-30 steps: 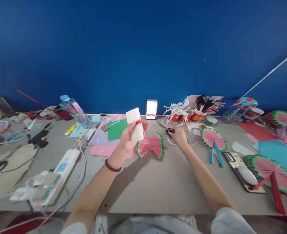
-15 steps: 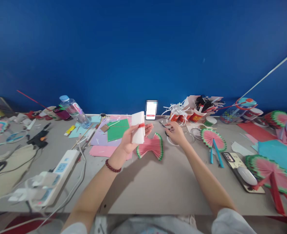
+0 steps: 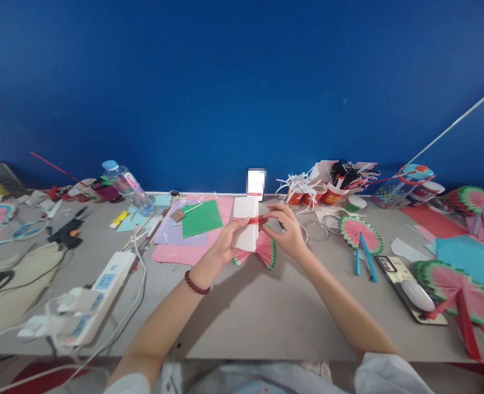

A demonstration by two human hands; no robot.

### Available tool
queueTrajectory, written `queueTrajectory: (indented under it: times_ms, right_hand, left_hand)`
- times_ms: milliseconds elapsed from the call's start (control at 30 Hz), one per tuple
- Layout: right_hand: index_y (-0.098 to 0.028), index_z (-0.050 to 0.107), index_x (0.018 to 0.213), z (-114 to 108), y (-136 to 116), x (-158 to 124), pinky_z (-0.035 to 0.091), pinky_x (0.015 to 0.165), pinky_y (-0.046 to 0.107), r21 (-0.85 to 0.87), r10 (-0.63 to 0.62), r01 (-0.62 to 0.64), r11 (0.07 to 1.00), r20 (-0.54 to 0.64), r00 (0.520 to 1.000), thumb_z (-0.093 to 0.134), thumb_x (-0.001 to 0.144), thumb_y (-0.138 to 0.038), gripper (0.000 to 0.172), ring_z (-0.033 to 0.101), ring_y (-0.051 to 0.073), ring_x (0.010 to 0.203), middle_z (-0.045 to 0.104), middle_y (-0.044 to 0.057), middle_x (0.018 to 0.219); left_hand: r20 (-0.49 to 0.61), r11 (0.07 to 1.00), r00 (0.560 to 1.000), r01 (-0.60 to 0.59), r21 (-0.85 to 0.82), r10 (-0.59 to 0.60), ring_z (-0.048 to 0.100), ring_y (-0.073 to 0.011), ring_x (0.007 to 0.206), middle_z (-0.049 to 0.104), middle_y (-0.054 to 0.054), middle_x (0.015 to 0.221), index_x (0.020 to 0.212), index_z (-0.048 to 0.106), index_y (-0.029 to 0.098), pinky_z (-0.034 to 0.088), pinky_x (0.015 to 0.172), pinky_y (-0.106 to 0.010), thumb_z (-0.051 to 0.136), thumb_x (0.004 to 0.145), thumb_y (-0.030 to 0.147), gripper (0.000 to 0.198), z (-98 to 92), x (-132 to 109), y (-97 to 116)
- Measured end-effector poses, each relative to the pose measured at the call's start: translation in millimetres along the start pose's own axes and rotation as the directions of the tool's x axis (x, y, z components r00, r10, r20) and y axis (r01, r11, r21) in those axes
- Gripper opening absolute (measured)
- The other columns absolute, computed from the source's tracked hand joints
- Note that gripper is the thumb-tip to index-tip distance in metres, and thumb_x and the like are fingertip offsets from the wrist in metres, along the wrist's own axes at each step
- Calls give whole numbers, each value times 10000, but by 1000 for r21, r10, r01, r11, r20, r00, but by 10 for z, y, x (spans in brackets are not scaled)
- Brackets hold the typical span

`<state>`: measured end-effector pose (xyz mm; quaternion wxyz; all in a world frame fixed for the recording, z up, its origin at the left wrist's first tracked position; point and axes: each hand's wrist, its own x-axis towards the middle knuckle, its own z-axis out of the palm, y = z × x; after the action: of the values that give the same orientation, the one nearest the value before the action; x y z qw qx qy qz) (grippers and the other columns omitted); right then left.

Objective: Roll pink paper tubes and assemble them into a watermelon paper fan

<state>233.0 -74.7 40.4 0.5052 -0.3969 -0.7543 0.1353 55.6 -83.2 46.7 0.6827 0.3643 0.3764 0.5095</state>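
My left hand (image 3: 224,239) is closed on a folded white paper stack (image 3: 244,210), held upright above the table with the thumb on its front. Around the stack's middle runs a red band (image 3: 253,220). My right hand (image 3: 288,230) is at the stack's right edge, fingers bent toward the end of the band; what lies between its fingertips is too small and blurred to make out. Below and behind the stack, a pleated pink paper fan (image 3: 267,251) with green edges lies on the table, partly hidden.
A phone (image 3: 255,183) leans on the blue wall. To the left are coloured sheets (image 3: 202,219), a bottle (image 3: 129,189), a power strip (image 3: 102,295) and a glue gun (image 3: 65,230). To the right stand red cups (image 3: 333,194), with finished paper fans (image 3: 360,234) and a mouse (image 3: 416,295).
My left hand has moved slightly right with the paper stack, which now faces me more. My right hand has come left, from above the table to the band; the dark, thin tool it held no longer shows clearly.
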Motion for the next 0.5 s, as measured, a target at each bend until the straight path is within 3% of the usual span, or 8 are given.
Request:
queueTrajectory:
  times_ms: [133,233,333,400,500]
  right_hand:
    - [-238,648,775,28,-9,-7,423,915,444,61,76,-74,995,-30,997,598,795,-222,56,557,231,1023,585,72,1074]
    - [-223,643,723,12,28,4,420,915,422,205,169,-161,965,-22,985,644,774,-258,62,571,215,993,610,68,1029]
    - [-210,615,714,-65,112,49,456,853,389,450,344,-296,843,-28,938,684,744,-306,122,602,198,920,660,59,937]
    - [-214,594,725,-168,174,99,479,796,354,598,456,-340,726,-48,889,703,729,-330,159,619,173,843,683,36,873]
    - [-224,563,704,-404,238,187,498,744,306,749,503,-260,609,-112,857,729,713,-348,207,620,132,754,671,-12,772]
  left_hand:
    - [71,981,982,179,-77,-174,663,-221,753,713,-97,966,865,716,189,506,566,-289,708,688,395,271,-18,-6,-55]
    - [81,984,983,170,-43,-167,667,-242,773,711,-115,966,871,719,178,510,580,-306,717,675,411,305,-12,-20,-18]
    - [92,994,991,92,53,-97,669,-279,825,705,-153,974,926,717,143,523,665,-357,719,660,428,390,-64,28,80]
    - [6,991,1000,28,127,-29,669,-257,794,711,-142,946,913,717,139,516,681,-347,736,633,417,395,-171,109,158]
    - [-168,972,982,-43,230,83,666,-233,774,714,-125,914,899,712,135,504,702,-335,767,579,407,423,-442,273,256]
